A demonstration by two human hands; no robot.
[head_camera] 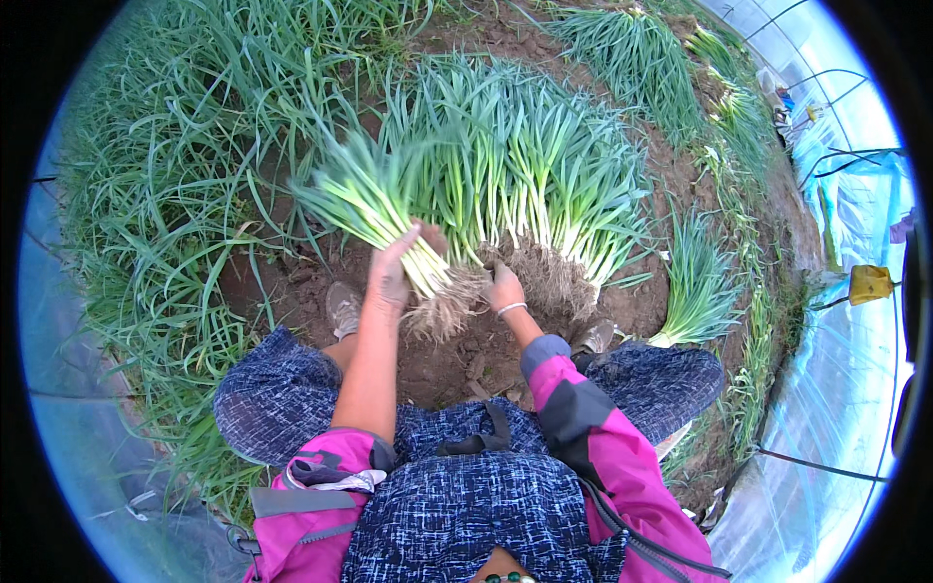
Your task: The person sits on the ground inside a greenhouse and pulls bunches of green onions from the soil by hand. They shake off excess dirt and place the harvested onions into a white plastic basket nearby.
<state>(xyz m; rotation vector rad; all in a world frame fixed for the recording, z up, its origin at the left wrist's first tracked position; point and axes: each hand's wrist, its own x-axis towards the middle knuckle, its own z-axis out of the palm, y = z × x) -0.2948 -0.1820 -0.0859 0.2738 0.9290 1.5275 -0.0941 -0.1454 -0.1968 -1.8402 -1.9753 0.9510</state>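
Observation:
My left hand (pixel 391 270) grips a bunch of green garlic or similar allium plants (pixel 408 251) around its pale stems. The bunch tilts up to the left, its leaf tips blurred, with soil-covered roots hanging at its lower right end. Close to those roots is my right hand (pixel 503 286), fingers bent; whether it pinches a root or stem cannot be told. Just beyond my hands, a wide fanned pile of the same plants (pixel 539 160) lies on the soil, roots towards me.
Dense growing plants (pixel 182 175) fill the left side. A smaller bundle (pixel 696 284) lies at the right, with a larger heap (pixel 634 58) farther up. My shoes (pixel 344 310) rest on brown soil (pixel 437 372). Plastic sheeting (pixel 809 393) on hoops curves along the right; a yellow container (pixel 870 284) hangs there.

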